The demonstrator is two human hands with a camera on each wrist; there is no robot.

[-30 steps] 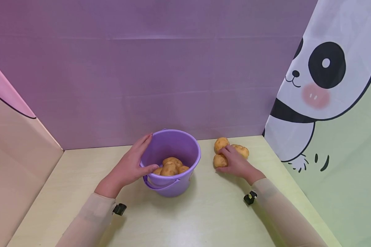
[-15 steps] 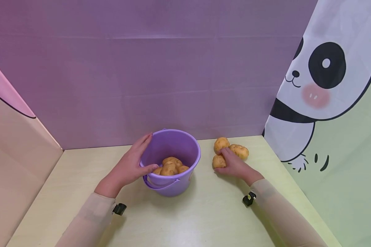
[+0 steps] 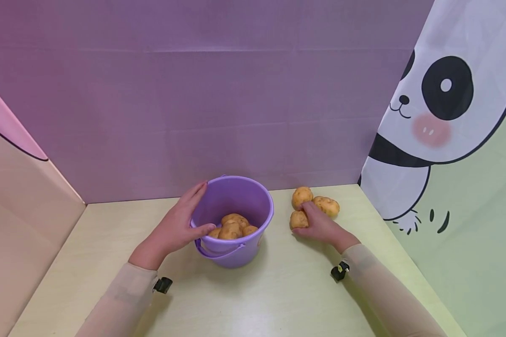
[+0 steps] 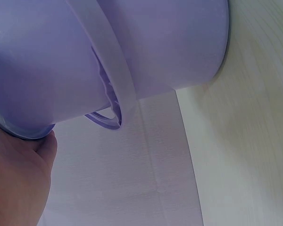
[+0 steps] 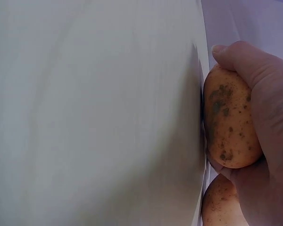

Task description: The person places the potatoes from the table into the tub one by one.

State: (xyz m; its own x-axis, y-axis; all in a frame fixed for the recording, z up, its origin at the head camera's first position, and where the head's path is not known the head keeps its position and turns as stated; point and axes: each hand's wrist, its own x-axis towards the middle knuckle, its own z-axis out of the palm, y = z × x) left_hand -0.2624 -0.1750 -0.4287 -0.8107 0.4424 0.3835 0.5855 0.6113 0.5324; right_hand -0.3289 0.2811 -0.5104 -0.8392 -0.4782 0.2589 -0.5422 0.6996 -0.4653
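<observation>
A purple bucket (image 3: 236, 255) with several potatoes (image 3: 231, 230) inside stands upright on the table. My left hand (image 3: 174, 229) holds its rim on the left side, thumb across the front edge and fingers toward the back. In the left wrist view the bucket wall (image 4: 174, 42) fills the top and its handle (image 4: 115, 61) hangs down. To the right, my right hand (image 3: 322, 225) grips a potato (image 3: 298, 220) between thumb and fingers, low at the tabletop. The right wrist view shows dark spots on this potato (image 5: 231, 122), with the thumb over one end.
Two more potatoes lie just beyond the right hand: a rounder potato (image 3: 302, 197) and a longer potato (image 3: 328, 206). A purple backdrop (image 3: 236, 103) rises behind the pale table (image 3: 253, 304). On the right stands a panda-printed panel (image 3: 455, 201), on the left a beige panel (image 3: 21, 224).
The right hand and its potato have shifted slightly left, baring more of the longer potato behind. My left hand and the bucket stay where they were.
</observation>
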